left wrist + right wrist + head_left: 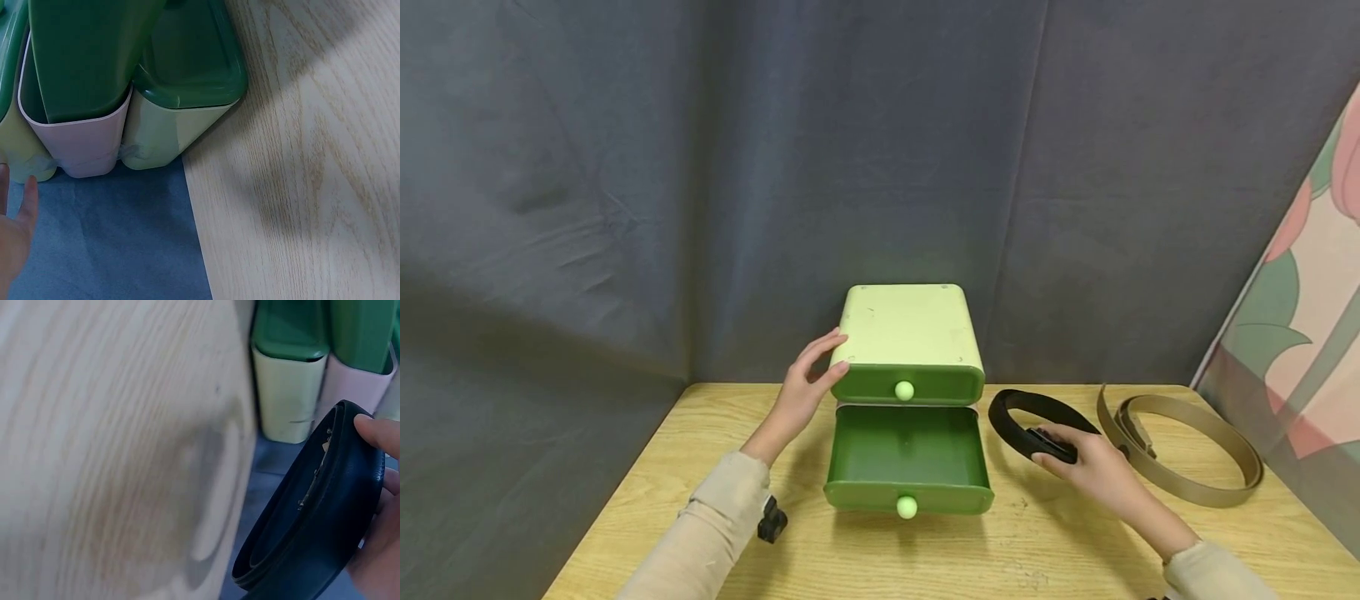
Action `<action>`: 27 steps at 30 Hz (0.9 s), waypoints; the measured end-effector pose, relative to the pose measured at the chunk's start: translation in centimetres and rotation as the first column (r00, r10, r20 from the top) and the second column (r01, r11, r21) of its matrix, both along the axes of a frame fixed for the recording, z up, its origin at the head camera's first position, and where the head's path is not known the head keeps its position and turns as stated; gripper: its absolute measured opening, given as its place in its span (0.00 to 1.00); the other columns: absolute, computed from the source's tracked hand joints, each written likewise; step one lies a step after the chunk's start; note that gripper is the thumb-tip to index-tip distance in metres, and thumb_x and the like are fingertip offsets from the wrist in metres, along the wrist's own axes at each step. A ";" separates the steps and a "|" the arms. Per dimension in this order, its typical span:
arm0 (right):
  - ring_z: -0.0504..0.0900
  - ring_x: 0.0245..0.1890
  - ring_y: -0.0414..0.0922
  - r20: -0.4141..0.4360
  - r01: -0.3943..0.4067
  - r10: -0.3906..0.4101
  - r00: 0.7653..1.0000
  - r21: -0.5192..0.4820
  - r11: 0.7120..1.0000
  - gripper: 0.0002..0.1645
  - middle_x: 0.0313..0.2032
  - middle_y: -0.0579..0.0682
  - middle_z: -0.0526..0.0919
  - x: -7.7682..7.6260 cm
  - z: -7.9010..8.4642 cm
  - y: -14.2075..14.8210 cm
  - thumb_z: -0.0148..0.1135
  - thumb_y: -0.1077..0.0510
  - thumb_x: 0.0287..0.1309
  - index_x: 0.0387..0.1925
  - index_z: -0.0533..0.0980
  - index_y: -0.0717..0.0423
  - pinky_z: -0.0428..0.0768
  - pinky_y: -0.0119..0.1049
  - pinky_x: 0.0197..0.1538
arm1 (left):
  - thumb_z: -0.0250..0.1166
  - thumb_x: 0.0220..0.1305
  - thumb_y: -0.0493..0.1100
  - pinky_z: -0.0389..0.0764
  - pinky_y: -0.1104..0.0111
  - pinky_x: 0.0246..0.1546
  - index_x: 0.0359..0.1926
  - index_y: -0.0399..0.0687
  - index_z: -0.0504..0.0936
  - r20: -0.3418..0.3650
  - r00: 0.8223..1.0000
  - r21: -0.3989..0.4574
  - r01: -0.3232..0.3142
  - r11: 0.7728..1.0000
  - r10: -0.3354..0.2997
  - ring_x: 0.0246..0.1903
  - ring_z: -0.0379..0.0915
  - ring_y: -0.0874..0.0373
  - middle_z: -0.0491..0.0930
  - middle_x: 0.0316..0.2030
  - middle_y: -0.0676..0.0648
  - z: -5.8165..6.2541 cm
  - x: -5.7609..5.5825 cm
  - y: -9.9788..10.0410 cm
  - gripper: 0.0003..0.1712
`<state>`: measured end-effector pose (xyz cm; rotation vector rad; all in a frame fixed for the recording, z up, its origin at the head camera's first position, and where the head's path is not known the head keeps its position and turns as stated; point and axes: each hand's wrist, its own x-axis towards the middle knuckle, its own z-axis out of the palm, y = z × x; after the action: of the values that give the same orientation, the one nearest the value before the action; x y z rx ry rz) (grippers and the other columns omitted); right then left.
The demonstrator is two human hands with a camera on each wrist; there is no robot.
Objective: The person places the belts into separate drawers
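A small drawer cabinet (910, 325) with a pale green top stands against the curtain. Its top drawer (865, 385) is in, while the green drawer (910, 454) below is pulled out with nothing inside. My left hand (797, 396) rests its fingers on the cabinet's upper left edge, thumb near the front corner. To the right of the cabinet, my right hand (1090, 462) grips a coiled black belt (1011, 429), raised off the table. In the right wrist view, thumb and fingers pinch the rolled belt (350, 500) from its side.
A tan belt (1213, 496) lies loosely coiled on the wooden table (1037, 550), right of my right hand. A dark curtain (910, 167) hangs behind and to the left. A floral panel (1300, 333) borders the right side.
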<state>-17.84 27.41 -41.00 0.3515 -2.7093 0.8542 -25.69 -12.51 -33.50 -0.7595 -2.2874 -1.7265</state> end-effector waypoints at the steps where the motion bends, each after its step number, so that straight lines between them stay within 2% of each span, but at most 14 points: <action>1: 0.81 0.34 0.43 -0.004 -0.007 0.007 1.000 -0.007 1.000 0.30 0.48 0.63 0.84 0.4 0.2 -0.1 0.72 0.51 0.58 0.55 0.79 0.68 0.76 0.38 0.35 | 0.59 0.72 0.39 0.68 0.47 0.59 0.69 0.41 0.70 0.002 1.000 -0.001 -0.001 1.000 0.001 0.70 0.55 0.46 0.58 0.73 0.43 0.0 0.0 0.0 0.26; 3: 0.78 0.32 0.38 -0.026 -0.015 0.014 1.000 -0.017 1.000 0.29 0.47 0.62 0.85 1.1 0.7 -0.3 0.73 0.52 0.57 0.54 0.79 0.68 0.74 0.35 0.33 | 0.59 0.72 0.39 0.68 0.47 0.59 0.69 0.40 0.70 0.002 1.000 0.003 -0.004 1.000 0.004 0.70 0.55 0.46 0.58 0.73 0.43 0.0 0.1 0.0 0.26; 5: 0.70 0.22 0.34 -0.041 -0.018 0.017 0.999 -0.033 0.999 0.29 0.46 0.62 0.85 1.9 1.1 -0.5 0.73 0.54 0.56 0.54 0.79 0.68 0.71 0.33 0.28 | 0.59 0.72 0.39 0.68 0.47 0.59 0.69 0.40 0.70 -0.001 1.000 0.004 -0.004 1.000 0.004 0.70 0.56 0.46 0.58 0.73 0.43 0.0 0.1 0.0 0.26; 7: 0.64 0.19 0.32 -0.056 -0.021 0.019 0.998 -0.039 0.999 0.28 0.46 0.62 0.85 2.6 1.5 -0.5 0.74 0.55 0.55 0.53 0.80 0.67 0.67 0.31 0.27 | 0.59 0.72 0.39 0.68 0.48 0.59 0.69 0.40 0.70 -0.004 1.000 0.004 -0.003 1.000 0.003 0.70 0.56 0.46 0.58 0.73 0.42 0.0 0.1 0.0 0.26; 10: 0.70 0.22 0.31 -0.086 -0.013 0.010 0.996 -0.030 0.999 0.27 0.45 0.59 0.86 3.6 2.2 -0.6 0.75 0.55 0.53 0.53 0.81 0.64 0.69 0.31 0.27 | 0.59 0.72 0.39 0.69 0.49 0.59 0.69 0.40 0.70 -0.004 1.000 0.002 0.000 1.000 0.000 0.70 0.56 0.46 0.58 0.73 0.42 0.0 0.1 0.1 0.26; 12: 0.75 0.31 0.32 -0.099 -0.011 0.009 0.995 -0.015 1.000 0.26 0.46 0.57 0.86 4.2 2.6 -0.6 0.75 0.55 0.53 0.52 0.82 0.62 0.70 0.31 0.30 | 0.59 0.72 0.39 0.69 0.49 0.58 0.69 0.40 0.70 -0.003 1.000 0.001 -0.001 1.000 0.001 0.70 0.56 0.46 0.58 0.73 0.42 0.0 0.1 0.1 0.26; 18: 0.78 0.38 0.31 -0.079 -0.026 0.025 0.997 -0.018 0.999 0.25 0.48 0.53 0.86 5.9 3.6 -0.8 0.74 0.53 0.54 0.54 0.82 0.56 0.74 0.29 0.33 | 0.59 0.72 0.39 0.68 0.48 0.58 0.69 0.40 0.70 -0.005 1.000 -0.007 -0.005 1.000 0.005 0.70 0.56 0.46 0.58 0.73 0.43 0.0 0.2 0.0 0.26; 21: 0.80 0.47 0.32 -0.096 -0.031 0.030 0.995 -0.005 1.000 0.25 0.48 0.49 0.86 6.5 3.9 -1.0 0.75 0.52 0.53 0.53 0.83 0.54 0.77 0.26 0.38 | 0.59 0.72 0.39 0.68 0.48 0.58 0.69 0.40 0.70 -0.003 1.000 -0.007 -0.004 1.000 0.004 0.70 0.56 0.46 0.58 0.73 0.42 0.0 0.2 0.0 0.26; 27: 0.81 0.47 0.32 -0.200 -0.096 0.099 0.975 0.025 0.995 0.24 0.45 0.45 0.87 7.3 4.2 -1.4 0.78 0.56 0.48 0.50 0.84 0.50 0.73 0.17 0.42 | 0.59 0.72 0.40 0.68 0.48 0.59 0.69 0.41 0.70 0.001 1.000 -0.004 -0.004 1.000 0.004 0.70 0.56 0.46 0.58 0.73 0.43 0.0 0.1 0.0 0.27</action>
<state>-10.52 26.05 -36.78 0.5474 -2.5299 0.7779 -25.59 -12.47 -33.54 -0.7550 -2.2924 -1.7216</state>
